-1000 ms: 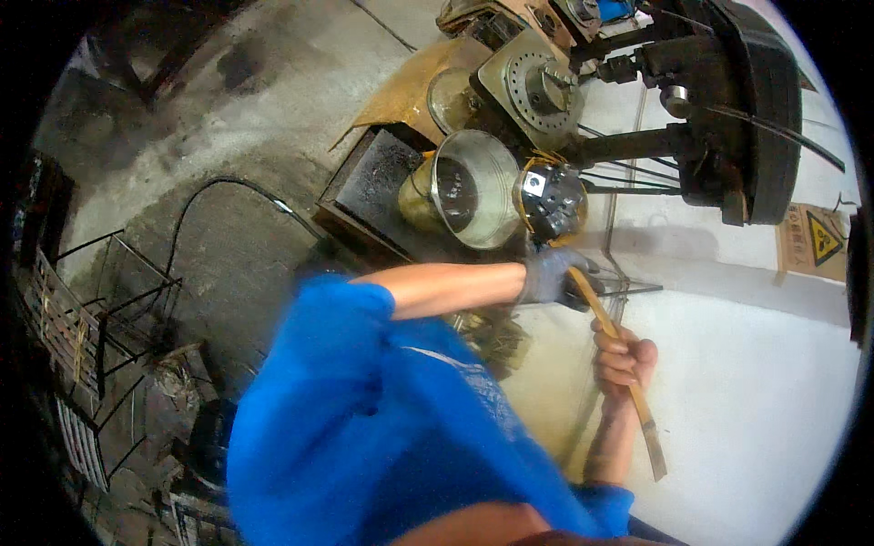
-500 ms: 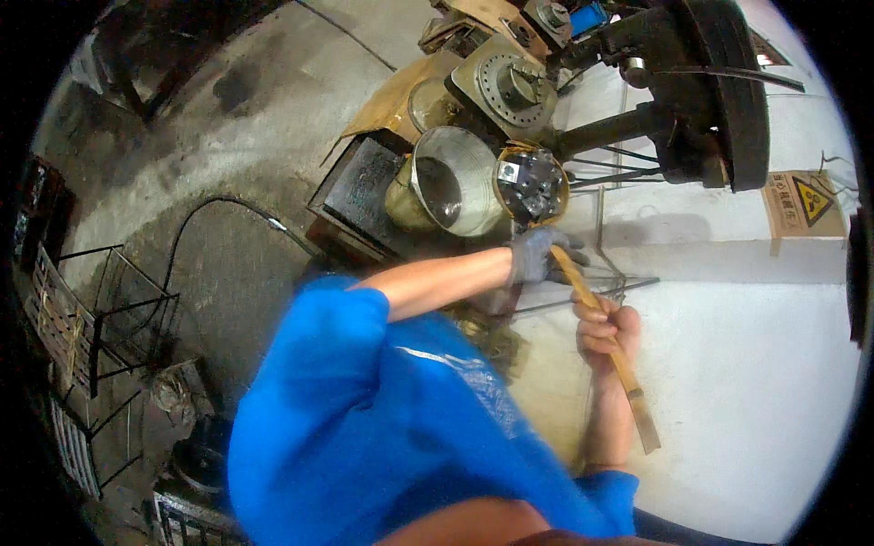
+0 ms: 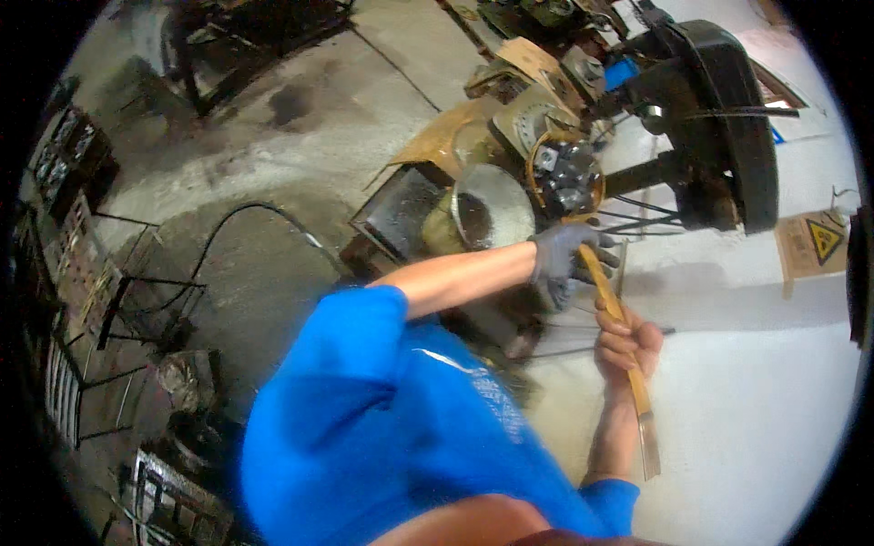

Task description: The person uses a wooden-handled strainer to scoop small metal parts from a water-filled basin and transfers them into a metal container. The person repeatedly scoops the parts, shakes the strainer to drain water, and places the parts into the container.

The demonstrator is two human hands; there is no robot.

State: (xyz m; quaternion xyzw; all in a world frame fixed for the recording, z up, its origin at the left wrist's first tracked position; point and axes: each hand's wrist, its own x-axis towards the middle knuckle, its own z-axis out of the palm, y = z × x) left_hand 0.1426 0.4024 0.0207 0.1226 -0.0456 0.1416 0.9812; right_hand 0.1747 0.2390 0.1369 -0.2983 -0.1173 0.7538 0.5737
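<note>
My right hand [image 3: 628, 341] is bare and closed around the middle of a long, flat yellow-brown strip [image 3: 640, 391]. The strip has a dark band and a greyish lower end, somewhat like a flat brush. Its upper end crosses my left hand [image 3: 566, 259], which wears a grey glove with the fingers apart. Whether the glove also bears on the strip is hard to make out. Just beyond the glove is a round container [image 3: 598, 202] with a yellowish rim, filled with dark metal parts [image 3: 572, 173]. Left of it, a metal bucket [image 3: 514, 205] leans tilted, its inside partly showing.
A dark drill-press-like machine [image 3: 710, 127] stands at the upper right. Beside the bucket are a dark metal box [image 3: 396, 214] and a cardboard sheet [image 3: 437, 136]. A black hose [image 3: 246, 207] curves over the floor. Metal racks [image 3: 96, 273] stand at left; a warning sign [image 3: 824, 238] hangs at right.
The view has shifted, so the bucket, parts container and machine sit further right and mostly lower. Both hands keep nearly the same pose about the strip.
</note>
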